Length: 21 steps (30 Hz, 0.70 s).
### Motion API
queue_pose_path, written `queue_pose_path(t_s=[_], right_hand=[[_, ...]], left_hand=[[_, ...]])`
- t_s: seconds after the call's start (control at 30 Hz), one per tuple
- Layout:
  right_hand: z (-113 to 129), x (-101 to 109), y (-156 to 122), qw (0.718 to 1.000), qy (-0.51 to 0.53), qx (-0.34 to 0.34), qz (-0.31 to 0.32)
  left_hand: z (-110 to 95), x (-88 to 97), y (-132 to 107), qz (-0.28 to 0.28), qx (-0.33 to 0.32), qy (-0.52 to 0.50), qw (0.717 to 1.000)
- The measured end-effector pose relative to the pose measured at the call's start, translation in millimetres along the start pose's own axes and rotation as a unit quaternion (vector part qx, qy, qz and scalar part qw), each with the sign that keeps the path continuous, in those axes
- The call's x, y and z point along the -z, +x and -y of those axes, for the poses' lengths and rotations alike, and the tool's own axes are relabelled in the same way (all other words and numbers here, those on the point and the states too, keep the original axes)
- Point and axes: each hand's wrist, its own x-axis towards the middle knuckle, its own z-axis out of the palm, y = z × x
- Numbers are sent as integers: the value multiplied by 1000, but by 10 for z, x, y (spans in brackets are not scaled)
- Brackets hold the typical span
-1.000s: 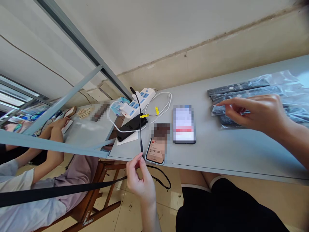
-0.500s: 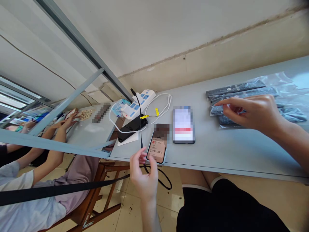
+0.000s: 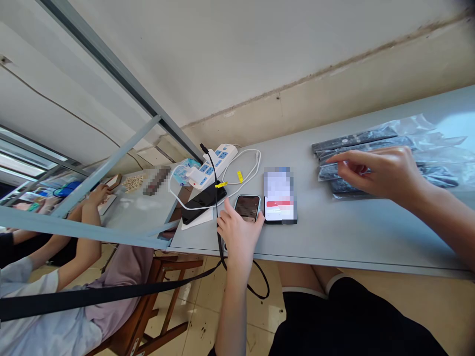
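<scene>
My left hand [image 3: 239,232] lies on the near end of a phone [image 3: 248,205] with a dark screen, close to the table's front edge. Its fingers curl round the phone's sides. A black cable [image 3: 216,198] runs past this hand on its left and hangs off the table in a loop. My right hand [image 3: 378,173] rests, fingers stretched out and apart, on several black strips in clear plastic bags [image 3: 371,141] at the right. It grips nothing that I can see.
A second phone [image 3: 280,198] with a bright screen lies right of the held one. A black phone [image 3: 202,200] on white paper, a white power strip [image 3: 215,160] and a white cable [image 3: 247,165] sit behind. A co-worker's arm [image 3: 83,222] is at the left table, behind grey metal bars [image 3: 85,230].
My left hand let go of the black cable below the table edge and moved up onto the phone. My right hand has hardly moved.
</scene>
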Motion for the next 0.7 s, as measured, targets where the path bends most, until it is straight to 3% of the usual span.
queue_pose_path(t_s=[0.27,0.7], right_hand=[[-28,2,-3,1000,2,-10,-2],[-10,63,16,1000,23,3,-20]], left_hand=[[4,-83,-48,-52,1,-35,998],[19,-55,-35,-44,-4,-49,998]])
